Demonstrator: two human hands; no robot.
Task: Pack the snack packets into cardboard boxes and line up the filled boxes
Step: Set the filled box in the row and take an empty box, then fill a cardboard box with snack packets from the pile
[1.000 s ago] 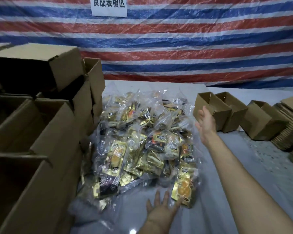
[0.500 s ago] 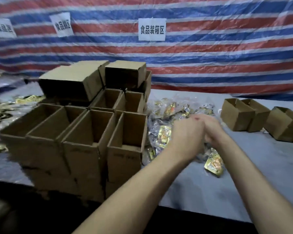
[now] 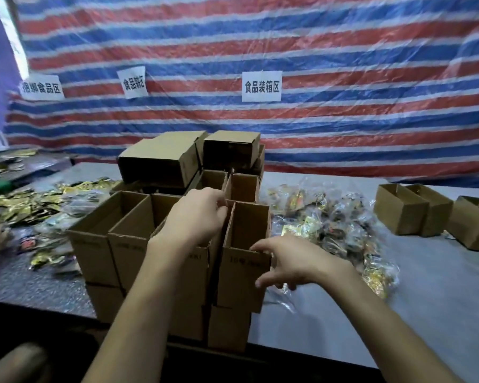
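The table point(image 3: 426, 313) carries stacked empty boxes point(image 3: 127, 217) at its near edge, with snack packets point(image 3: 329, 217) heaped to their right. The left hand point(image 3: 197, 214) curls its fingers point(image 3: 220, 207) over a wall of the end box point(image 3: 244, 277), and the right hand point(image 3: 291, 264) pinches its front rim. They're fetching a box to fill, I'd say; next it needs lifting clear.

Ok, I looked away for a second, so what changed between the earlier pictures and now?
Both hands left the snack packets and moved left to the box stack. The right hand now grips the near rim of the rightmost open box; the left hand curls over its left wall. The packets and the three boxes at the right stayed put.
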